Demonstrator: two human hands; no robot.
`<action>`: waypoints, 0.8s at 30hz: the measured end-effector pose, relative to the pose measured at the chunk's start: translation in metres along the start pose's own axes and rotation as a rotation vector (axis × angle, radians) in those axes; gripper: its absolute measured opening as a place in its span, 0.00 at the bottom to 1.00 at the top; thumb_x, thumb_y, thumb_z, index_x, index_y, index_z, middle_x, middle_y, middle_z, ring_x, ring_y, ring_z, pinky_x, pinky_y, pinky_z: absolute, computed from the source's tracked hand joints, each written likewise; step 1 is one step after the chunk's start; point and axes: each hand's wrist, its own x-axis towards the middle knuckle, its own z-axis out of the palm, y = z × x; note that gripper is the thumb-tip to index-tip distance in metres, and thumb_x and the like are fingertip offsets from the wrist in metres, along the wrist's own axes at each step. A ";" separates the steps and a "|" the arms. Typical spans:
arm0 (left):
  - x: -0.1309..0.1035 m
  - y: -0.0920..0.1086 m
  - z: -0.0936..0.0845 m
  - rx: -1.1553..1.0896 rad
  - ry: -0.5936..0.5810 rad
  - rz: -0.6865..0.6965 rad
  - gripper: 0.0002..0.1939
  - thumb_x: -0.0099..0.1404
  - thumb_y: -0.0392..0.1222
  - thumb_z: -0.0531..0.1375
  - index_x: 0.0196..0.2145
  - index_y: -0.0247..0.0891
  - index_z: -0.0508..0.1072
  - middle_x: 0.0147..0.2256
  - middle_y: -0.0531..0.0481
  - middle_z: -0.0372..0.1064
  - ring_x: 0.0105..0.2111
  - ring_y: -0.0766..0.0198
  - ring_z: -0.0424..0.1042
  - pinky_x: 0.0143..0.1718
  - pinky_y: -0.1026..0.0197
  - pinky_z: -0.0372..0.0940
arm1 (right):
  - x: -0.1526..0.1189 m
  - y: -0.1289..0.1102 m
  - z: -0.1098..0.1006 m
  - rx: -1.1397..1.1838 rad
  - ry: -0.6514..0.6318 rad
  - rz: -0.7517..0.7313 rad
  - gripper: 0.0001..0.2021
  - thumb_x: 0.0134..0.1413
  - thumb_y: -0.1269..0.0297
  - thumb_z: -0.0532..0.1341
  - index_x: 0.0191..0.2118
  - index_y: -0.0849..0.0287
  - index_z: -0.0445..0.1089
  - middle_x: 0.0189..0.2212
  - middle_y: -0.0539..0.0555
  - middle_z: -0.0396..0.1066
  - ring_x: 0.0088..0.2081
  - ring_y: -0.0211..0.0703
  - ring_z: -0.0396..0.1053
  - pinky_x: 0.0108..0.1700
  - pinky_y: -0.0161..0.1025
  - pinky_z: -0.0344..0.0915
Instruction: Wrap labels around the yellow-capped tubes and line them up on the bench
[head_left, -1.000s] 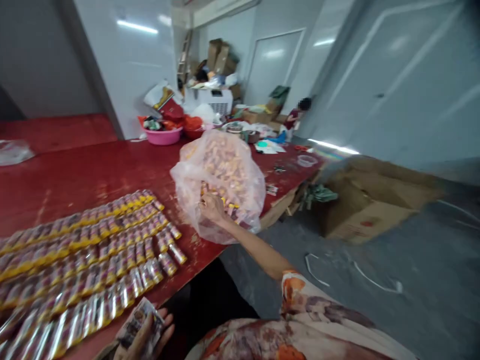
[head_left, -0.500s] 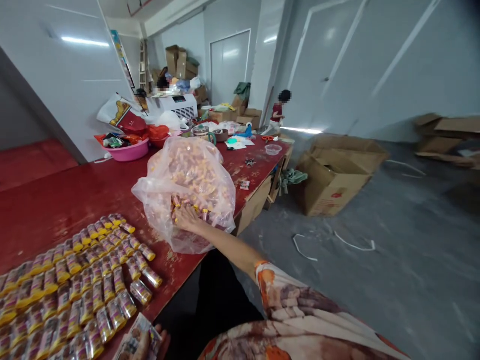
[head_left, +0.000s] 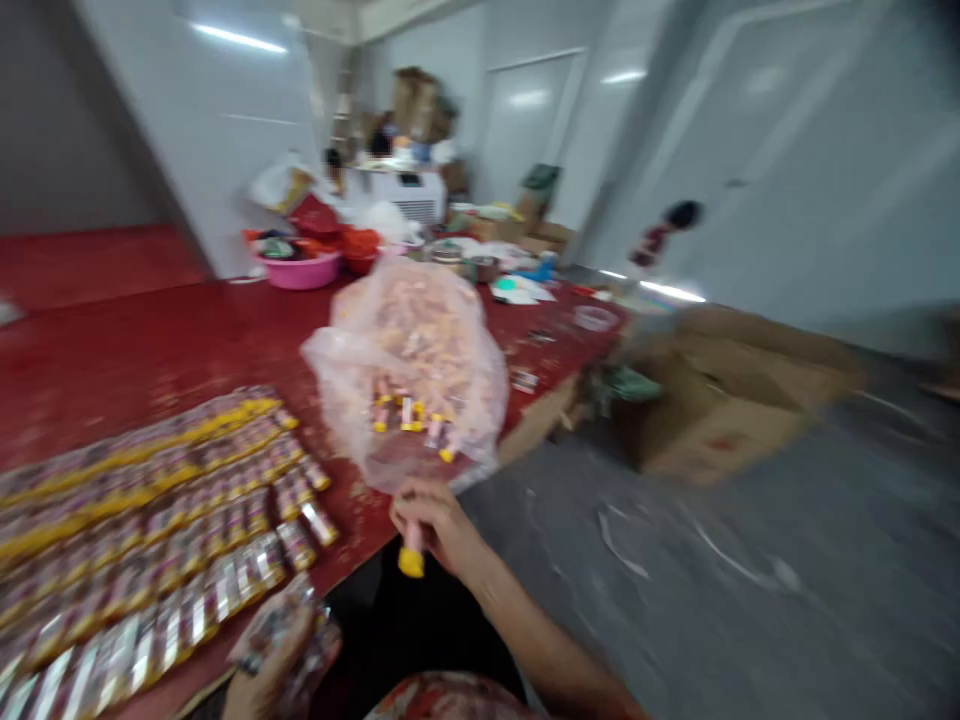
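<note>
My right hand [head_left: 444,525] pinches a small yellow-capped tube [head_left: 412,560] in front of the bag, over the table's near edge. Just beyond it lies a large clear plastic bag [head_left: 409,320], its mouth facing me and similar tubes [head_left: 409,412] showing inside. At the lower left, my left hand [head_left: 271,655] is closed around a bundle of glossy printed packets [head_left: 281,615], blurred by motion. Beside that hand, rows of yellow-capped tubes [head_left: 172,545] lie side by side on the red table [head_left: 180,335].
A pink basin [head_left: 304,272] of packages stands at the table's far side, near a white machine [head_left: 409,195]. An open cardboard box [head_left: 720,400] and white straps [head_left: 622,540] are on the grey floor. A person [head_left: 664,232] is by the far wall; others are behind the machine.
My right hand has come out of the bag toward me with a yellow-capped tube. My left hand has risen a little with the packets. The whole view has swung left and blurred.
</note>
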 end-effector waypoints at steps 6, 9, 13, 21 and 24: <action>-0.007 -0.012 0.012 -0.252 -0.114 0.024 0.28 0.34 0.45 0.76 0.33 0.30 0.75 0.27 0.44 0.73 0.24 0.61 0.71 0.25 0.60 0.65 | -0.050 0.015 0.042 0.251 -0.275 0.228 0.19 0.46 0.45 0.65 0.31 0.60 0.71 0.22 0.49 0.63 0.25 0.37 0.58 0.28 0.33 0.54; -0.012 -0.011 0.012 -0.302 -0.173 0.113 0.26 0.36 0.42 0.75 0.33 0.30 0.75 0.27 0.46 0.72 0.24 0.65 0.69 0.26 0.63 0.64 | -0.043 0.014 0.048 0.191 -0.344 0.217 0.17 0.46 0.48 0.66 0.30 0.59 0.73 0.23 0.50 0.67 0.25 0.39 0.62 0.28 0.34 0.57; -0.032 0.003 0.002 -0.312 -0.140 0.198 0.22 0.42 0.42 0.74 0.34 0.32 0.74 0.27 0.50 0.71 0.25 0.69 0.68 0.27 0.66 0.65 | -0.037 -0.009 0.061 0.248 -0.322 0.204 0.13 0.42 0.55 0.69 0.24 0.59 0.72 0.17 0.47 0.63 0.20 0.35 0.57 0.23 0.32 0.53; -0.025 0.024 -0.009 -0.252 -0.114 0.045 0.18 0.49 0.42 0.71 0.37 0.36 0.75 0.34 0.49 0.74 0.29 0.62 0.74 0.26 0.61 0.72 | -0.024 -0.023 0.070 0.327 -0.181 0.239 0.10 0.36 0.59 0.69 0.22 0.60 0.72 0.19 0.47 0.64 0.21 0.33 0.56 0.24 0.32 0.51; -0.020 0.022 -0.010 -0.237 -0.135 0.058 0.18 0.49 0.41 0.71 0.37 0.36 0.74 0.33 0.50 0.74 0.29 0.61 0.74 0.25 0.61 0.72 | -0.030 -0.016 0.070 0.311 -0.209 0.231 0.10 0.37 0.59 0.69 0.22 0.60 0.72 0.18 0.46 0.62 0.21 0.33 0.55 0.24 0.32 0.52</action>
